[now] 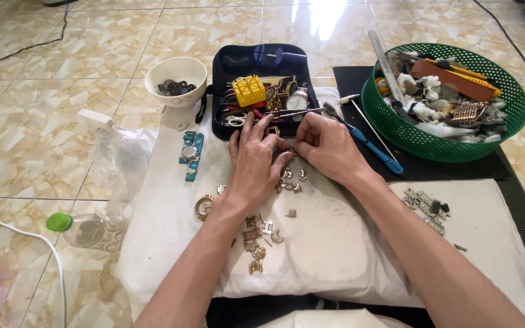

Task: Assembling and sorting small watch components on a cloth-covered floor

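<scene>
You worked over a white cloth (335, 243) spread on the tiled floor (44, 140), and both grips met near its far middle. Beyond them lay an open black tool case (226, 67) packed with tools and watches; off to the right of your right hand (329, 146) stood a green basket (396, 130) of odds and ends, and to the far left of your left hand (253, 161) a white bowl (177, 76). A blue-handled tool (372, 146) lay just right of the right hand. Both grips were narrowed, fingertips pinched together over a small metal piece between them, too tiny to identify. Loose gold watch-band links (259, 234) lay scattered just nearer you, below the left wrist.
</scene>
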